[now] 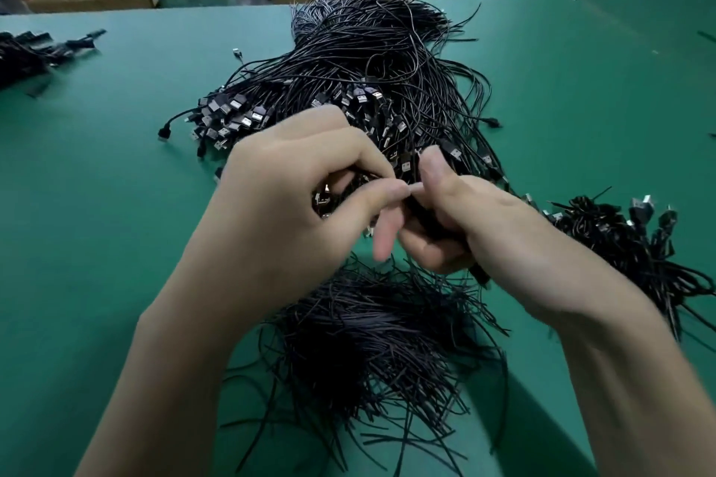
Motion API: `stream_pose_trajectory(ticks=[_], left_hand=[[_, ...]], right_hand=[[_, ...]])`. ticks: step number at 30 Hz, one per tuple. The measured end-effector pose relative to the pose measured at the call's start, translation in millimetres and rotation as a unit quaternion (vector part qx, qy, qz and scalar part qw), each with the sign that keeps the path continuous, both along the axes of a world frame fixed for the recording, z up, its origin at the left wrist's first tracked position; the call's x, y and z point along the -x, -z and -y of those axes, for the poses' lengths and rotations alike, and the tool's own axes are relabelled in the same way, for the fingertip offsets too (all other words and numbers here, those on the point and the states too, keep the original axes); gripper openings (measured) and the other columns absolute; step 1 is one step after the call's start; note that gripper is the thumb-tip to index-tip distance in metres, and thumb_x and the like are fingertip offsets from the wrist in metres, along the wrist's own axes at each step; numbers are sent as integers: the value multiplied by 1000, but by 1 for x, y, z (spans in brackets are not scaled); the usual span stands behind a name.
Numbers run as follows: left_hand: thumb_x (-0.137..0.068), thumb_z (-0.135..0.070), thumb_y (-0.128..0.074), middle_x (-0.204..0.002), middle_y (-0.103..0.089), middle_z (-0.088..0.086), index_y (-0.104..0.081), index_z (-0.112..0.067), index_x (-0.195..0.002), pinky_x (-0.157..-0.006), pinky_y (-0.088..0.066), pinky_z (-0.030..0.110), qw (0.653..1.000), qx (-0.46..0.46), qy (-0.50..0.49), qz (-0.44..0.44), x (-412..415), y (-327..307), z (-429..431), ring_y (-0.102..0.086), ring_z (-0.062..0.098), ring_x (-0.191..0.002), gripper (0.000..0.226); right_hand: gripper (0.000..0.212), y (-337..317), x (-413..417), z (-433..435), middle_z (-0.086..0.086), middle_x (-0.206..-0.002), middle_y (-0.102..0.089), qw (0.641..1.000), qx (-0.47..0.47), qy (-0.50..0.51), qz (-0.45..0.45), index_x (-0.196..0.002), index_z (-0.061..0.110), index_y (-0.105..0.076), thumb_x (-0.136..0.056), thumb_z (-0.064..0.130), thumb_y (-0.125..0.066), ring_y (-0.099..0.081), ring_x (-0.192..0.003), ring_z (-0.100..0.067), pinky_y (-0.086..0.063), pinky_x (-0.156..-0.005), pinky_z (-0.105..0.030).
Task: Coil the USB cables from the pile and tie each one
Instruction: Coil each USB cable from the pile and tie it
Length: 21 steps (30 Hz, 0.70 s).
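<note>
Where a heap of black wire ties (368,341) lies nearest on the green worktop (97,225), the left hand (286,205) and right hand (484,228) meet above it, fingers curled round one coiled USB cable (424,219). Beyond sprawls the loose cable pile (368,89), with tied coils (620,244) to the right.

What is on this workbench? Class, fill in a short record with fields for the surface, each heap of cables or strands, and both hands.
Surface: green table
Centre, far side: pile of USB cables, plugs toward the person
Near edge: heap of short black strands, probably ties
Right: coiled cables in a heap
Far left: more black cables, blurred
Left hand: fingers curled round a held cable
Right hand: grips the same held cable, thumb raised
</note>
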<state>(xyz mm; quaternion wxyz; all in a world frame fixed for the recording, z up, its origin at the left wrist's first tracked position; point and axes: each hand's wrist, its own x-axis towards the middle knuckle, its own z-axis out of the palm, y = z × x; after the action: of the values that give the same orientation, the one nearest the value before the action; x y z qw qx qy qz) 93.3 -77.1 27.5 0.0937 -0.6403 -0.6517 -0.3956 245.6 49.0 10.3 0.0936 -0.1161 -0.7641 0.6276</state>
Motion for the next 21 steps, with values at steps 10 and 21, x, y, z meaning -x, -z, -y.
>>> stream_pose_trajectory(ticks=[10,21], left_hand=[[-101,-15,-51,-70,-59,-7,-62,-43,-85,-63,-50,42,968,125,100,194,-23,27,-21,-51,20,-63,34],[-92,-33,-76,-60,-51,-3,-74,-25,-82,-62,-34,15,998,-11,23,58,8,6,-1,-46,11,-61,13]], right_hand=[[32,-10,6,11,3,-67,-65,896,337,-15,-291,-103,5,-66,-106,18,-37,-61,-56,-7,-51,-55,-18],[51,6,0,2,10,-54,-45,998,-58,31,-2,-79,21,-70,-107,43,-34,-38,-49,-7,-32,-51,-18]])
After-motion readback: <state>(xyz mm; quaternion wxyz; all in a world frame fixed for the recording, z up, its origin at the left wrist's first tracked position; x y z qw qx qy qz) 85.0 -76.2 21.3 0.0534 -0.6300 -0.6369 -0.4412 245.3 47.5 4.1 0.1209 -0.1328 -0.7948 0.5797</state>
